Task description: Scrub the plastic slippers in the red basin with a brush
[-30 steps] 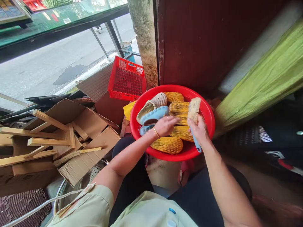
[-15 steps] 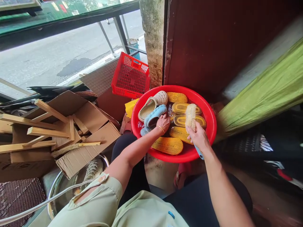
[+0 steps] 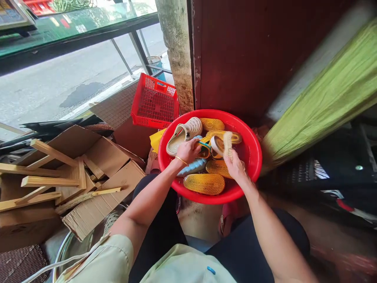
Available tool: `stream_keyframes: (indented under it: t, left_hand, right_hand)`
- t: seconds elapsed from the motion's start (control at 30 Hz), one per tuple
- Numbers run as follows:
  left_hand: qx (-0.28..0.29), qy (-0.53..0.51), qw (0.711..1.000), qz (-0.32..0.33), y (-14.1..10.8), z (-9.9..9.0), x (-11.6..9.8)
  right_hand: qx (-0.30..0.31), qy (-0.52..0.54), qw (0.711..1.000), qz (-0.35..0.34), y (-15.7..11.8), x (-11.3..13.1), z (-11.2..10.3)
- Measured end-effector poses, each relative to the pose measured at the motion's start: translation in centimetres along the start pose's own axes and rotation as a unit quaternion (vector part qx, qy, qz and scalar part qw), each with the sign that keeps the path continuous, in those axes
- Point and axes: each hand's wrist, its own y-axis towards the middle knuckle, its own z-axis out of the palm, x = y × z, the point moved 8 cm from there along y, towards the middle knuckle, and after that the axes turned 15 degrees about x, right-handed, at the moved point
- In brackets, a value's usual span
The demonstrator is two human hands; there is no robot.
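Head view: both arms stretched forward over red tub [image 3: 212,199]. Left hand [image 3: 188,151] clenched on sandal [image 3: 218,146], held over tub's middle. Right hand [image 3: 236,166] grasping brush [image 3: 227,144], bristles just beside sandal, contact unclear. Beige clog [image 3: 193,127] near far-left edge; yellow soles [image 3: 204,184] crowd centre, near edge. Bare strip inside right edge. Crate [image 3: 156,102] beyond far-left edge.

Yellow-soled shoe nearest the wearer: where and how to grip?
Probably across the middle of the yellow-soled shoe, from above: it lies sole-up, lengthwise left to right, uncovered; the near rim of the red basin crowds a low approach.
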Motion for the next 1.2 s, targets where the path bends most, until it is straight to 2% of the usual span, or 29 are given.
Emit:
stream_keyframes:
  t: [0.1,0.17,0.23,0.3,0.43,0.5,0.6,0.7,0.8,0.87,1.0,1.07,1.2]
  left_hand:
    - [0.001,-0.011,1.000,0.008,-1.0,-0.2,1.0]
    - [0.000,-0.021,1.000,0.013,-1.2,0.2,1.3]
    - [0.003,-0.024,1.000,0.009,-1.2,0.8,1.5]
    - [0.005,-0.020,1.000,-0.003,-1.3,1.4,1.4]
    - [-0.021,-0.016,0.999,0.024,-2.4,1.2,0.5]
    - [-0.036,-0.025,0.998,0.051,-3.0,0.6,0.2]
    - [-0.062,-0.037,0.996,0.049,-3.1,-0.4,0.7]
    - [-0.085,-0.043,0.995,0.033,-2.9,-1.1,1.3]
    - [-0.087,-0.046,0.995,0.024,-2.8,-1.2,1.1]
    - [-0.074,-0.040,0.996,0.024,-2.6,-0.8,0.7]
    - [-0.067,-0.030,0.997,0.006,-2.4,-0.2,0.6]
    - [-0.067,-0.032,0.997,0.003,-2.4,0.0,0.5]
    - [-0.073,-0.061,0.995,0.040,-3.0,0.2,-0.2]
  right_hand:
    - [-0.019,-0.047,0.999,0.005,-0.7,1.1,0.3]
    - [-0.021,-0.107,0.994,-0.024,-1.7,3.4,1.1]
    - [0.011,-0.179,0.982,-0.064,-2.7,5.9,2.4]
    - [0.051,-0.235,0.968,-0.071,-3.2,7.2,3.2]
    - [0.094,-0.250,0.964,0.006,-2.6,5.3,1.4]
    - [0.093,-0.232,0.968,0.015,-2.4,4.6,0.6]
    - [0.050,-0.247,0.968,-0.008,-3.0,5.5,0.8]
    - [0.019,-0.300,0.954,-0.021,-3.7,7.0,1.6]
    - [0.005,-0.318,0.948,0.004,-3.8,7.1,1.2]
    - [0.011,-0.322,0.946,0.015,-4.0,7.1,1.0]
    - [0.056,-0.335,0.939,-0.061,-5.5,9.0,2.5]
    - [0.061,-0.334,0.938,-0.071,-5.7,9.3,2.8]
    - [0.051,-0.297,0.953,0.027,-3.4,6.0,0.7]
